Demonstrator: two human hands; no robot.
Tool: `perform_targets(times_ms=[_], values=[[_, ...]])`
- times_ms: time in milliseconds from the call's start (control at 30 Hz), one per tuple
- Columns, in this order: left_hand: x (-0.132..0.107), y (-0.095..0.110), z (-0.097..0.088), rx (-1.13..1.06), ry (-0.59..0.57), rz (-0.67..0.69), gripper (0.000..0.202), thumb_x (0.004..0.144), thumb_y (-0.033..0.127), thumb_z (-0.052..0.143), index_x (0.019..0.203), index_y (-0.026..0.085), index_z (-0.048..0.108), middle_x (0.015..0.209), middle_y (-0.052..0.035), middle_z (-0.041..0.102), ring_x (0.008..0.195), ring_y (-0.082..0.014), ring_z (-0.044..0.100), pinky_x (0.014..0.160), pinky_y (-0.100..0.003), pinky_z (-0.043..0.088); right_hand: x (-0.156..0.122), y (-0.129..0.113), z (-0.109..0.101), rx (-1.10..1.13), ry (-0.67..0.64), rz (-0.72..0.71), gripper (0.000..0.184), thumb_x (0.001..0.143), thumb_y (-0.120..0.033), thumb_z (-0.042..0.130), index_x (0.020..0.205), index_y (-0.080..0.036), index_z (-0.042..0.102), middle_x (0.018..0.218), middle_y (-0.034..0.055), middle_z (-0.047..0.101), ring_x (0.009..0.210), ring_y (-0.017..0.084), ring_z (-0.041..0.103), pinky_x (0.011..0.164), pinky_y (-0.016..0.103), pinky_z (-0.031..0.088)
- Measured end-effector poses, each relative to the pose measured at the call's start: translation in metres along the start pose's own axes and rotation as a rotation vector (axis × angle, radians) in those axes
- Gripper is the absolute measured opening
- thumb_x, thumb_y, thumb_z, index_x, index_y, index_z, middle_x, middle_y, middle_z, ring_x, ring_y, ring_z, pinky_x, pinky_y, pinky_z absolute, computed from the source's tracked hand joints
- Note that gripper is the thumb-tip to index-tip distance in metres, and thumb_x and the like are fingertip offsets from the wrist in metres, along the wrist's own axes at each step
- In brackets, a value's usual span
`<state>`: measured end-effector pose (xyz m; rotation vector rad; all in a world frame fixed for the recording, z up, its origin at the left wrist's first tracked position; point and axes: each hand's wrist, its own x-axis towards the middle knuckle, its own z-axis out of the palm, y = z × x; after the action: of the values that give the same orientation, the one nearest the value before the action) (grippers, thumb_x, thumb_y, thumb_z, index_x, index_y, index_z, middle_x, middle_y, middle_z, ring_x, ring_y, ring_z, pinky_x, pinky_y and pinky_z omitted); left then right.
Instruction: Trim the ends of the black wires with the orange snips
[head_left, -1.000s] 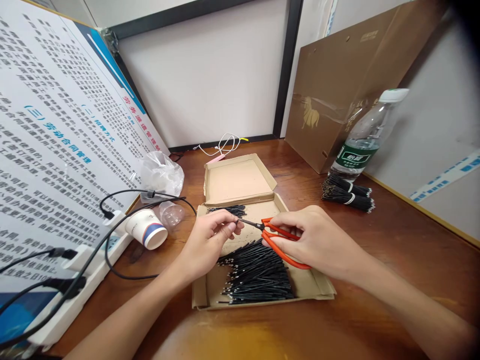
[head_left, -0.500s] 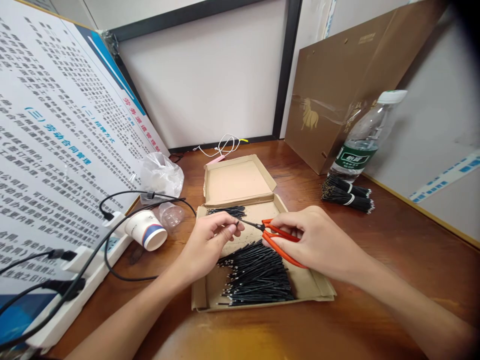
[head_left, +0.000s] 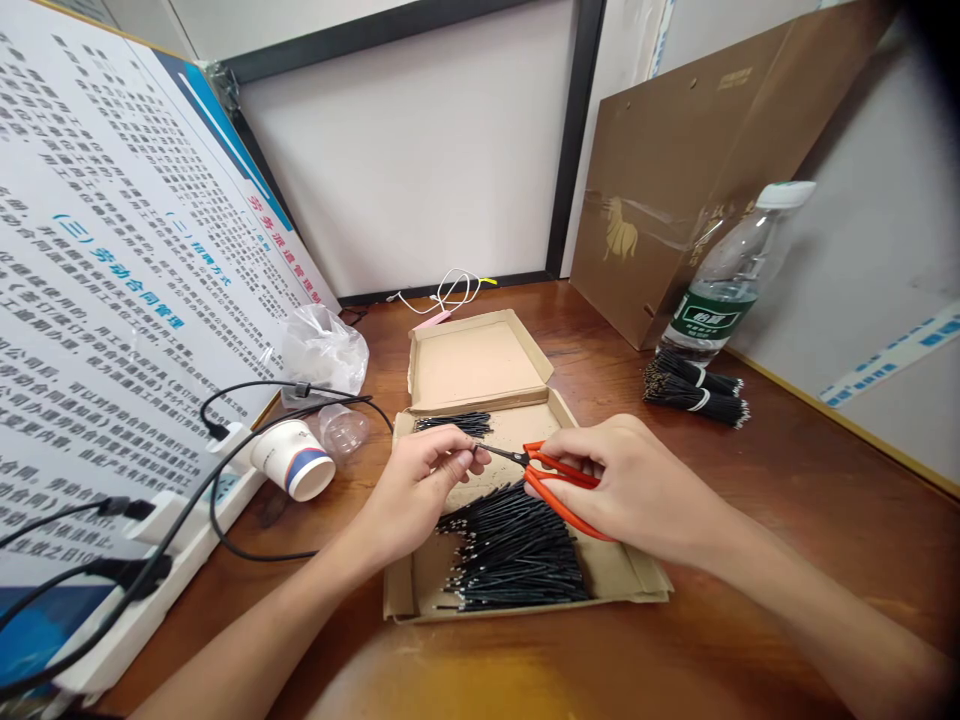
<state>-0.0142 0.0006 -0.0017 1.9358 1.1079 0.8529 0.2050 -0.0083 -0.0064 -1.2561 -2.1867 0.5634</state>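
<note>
My right hand is closed round a pair of red-handled scissors whose blade tips point left. My left hand pinches a thin black wire right at those tips; the wire itself is mostly hidden by my fingers. Both hands hover over a flat open cardboard box. A large pile of short black wires lies in the near half of the box. A smaller bunch of black wires lies by the box's fold.
Two tied wire bundles and a water bottle stand at the right by a brown paper bag. At the left are a tipped paper cup, a clear plastic cup, a plastic bag, a power strip with cables and a printed board.
Hardly anything has moved. My left hand's fingers have shifted slightly on the wire at the scissor tips, and the scissors have dipped a little.
</note>
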Motion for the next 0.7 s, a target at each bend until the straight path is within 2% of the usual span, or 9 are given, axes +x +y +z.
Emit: perform_targets(times_ms=[233, 433, 700], values=[[-0.0001, 0.002, 0.0004, 0.009, -0.005, -0.008, 0.02, 0.089, 0.017, 0.049, 0.081, 0.012, 0.066, 0.079, -0.0064, 0.065, 0.074, -0.0158, 0.058, 0.069, -0.028, 0.045, 0.0007, -0.0005, -0.0031, -0.044, 0.028, -0.049, 0.027, 0.082, -0.024, 0.053, 0.058, -0.015, 0.06, 0.048, -0.0055, 0.035, 0.048, 0.008, 0.025, 0.048, 0.026, 0.022], [-0.0007, 0.0014, 0.0008, -0.035, 0.005, -0.011, 0.018, 0.09, 0.018, 0.05, 0.082, 0.012, 0.066, 0.079, -0.0057, 0.064, 0.074, -0.0155, 0.059, 0.068, -0.028, 0.047, 0.0004, -0.0033, -0.0039, 0.01, 0.053, -0.004, 0.021, 0.081, -0.027, 0.056, 0.072, -0.015, 0.07, 0.05, -0.0032, 0.047, 0.047, 0.009, 0.035, 0.048, 0.025, 0.027], [-0.0002, -0.0019, 0.0001, -0.041, 0.0, -0.008, 0.017, 0.09, 0.019, 0.05, 0.082, 0.013, 0.064, 0.08, -0.0054, 0.065, 0.075, -0.0155, 0.06, 0.069, -0.028, 0.048, -0.0001, -0.0033, -0.0038, 0.015, -0.001, 0.006, 0.023, 0.082, -0.03, 0.056, 0.069, -0.015, 0.067, 0.05, -0.0045, 0.043, 0.048, 0.009, 0.032, 0.048, 0.025, 0.026]])
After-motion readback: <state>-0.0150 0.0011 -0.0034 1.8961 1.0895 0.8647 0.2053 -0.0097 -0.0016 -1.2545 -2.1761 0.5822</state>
